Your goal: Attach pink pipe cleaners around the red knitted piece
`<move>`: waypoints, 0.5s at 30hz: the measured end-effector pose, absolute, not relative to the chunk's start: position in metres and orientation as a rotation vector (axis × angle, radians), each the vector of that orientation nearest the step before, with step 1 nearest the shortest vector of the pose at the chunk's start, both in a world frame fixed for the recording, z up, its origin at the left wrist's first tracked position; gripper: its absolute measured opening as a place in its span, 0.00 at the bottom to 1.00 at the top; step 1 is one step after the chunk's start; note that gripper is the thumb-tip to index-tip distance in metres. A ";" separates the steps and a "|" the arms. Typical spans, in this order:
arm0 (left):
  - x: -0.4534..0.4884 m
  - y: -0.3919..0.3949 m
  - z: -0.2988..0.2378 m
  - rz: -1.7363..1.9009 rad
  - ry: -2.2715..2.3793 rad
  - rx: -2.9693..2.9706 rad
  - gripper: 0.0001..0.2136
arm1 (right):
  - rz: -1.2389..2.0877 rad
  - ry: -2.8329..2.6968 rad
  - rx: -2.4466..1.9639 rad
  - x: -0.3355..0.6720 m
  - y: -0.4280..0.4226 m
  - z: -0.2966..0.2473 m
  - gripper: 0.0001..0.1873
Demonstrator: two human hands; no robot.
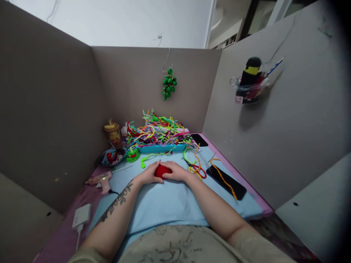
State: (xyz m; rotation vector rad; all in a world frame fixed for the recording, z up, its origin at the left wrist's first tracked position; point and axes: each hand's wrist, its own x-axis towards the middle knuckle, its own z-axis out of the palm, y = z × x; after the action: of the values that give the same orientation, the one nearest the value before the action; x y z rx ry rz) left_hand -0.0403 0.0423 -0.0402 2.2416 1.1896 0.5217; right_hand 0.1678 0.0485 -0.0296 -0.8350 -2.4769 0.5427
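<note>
A smooth-looking red round piece (162, 171), roughly ball-shaped, sits between my two hands above the blue cloth. My left hand (148, 174) curves around its left side, thumb low in front. From the right, my right hand (176, 171) closes on it, with the thumb across its face and the fingers over the back. Its underside is hidden. Just beyond my hands lies a bright green fuzzy stem (157, 155) with a small green blob at one end. A green fuzzy frog-like face (132, 155) rests farther left.
A blue tray (161, 148) heaped with colourful pipe cleaners (157, 129) stands at the back. Scissors (196, 170) and a black slab (226, 182) crossed by an orange stem lie right. On the left are a glue gun (103, 180), a bowl (100, 159) and a white adapter (82, 216).
</note>
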 end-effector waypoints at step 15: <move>-0.019 0.029 -0.031 0.919 1.189 2.167 0.30 | 0.560 -2.231 -0.892 0.156 0.047 -0.036 0.23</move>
State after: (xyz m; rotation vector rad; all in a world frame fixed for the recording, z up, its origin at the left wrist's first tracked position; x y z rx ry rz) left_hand -0.0190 0.0293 -0.0312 2.1668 1.1894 0.9194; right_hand 0.1560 0.0466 -0.0363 -0.8915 -2.2311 0.5597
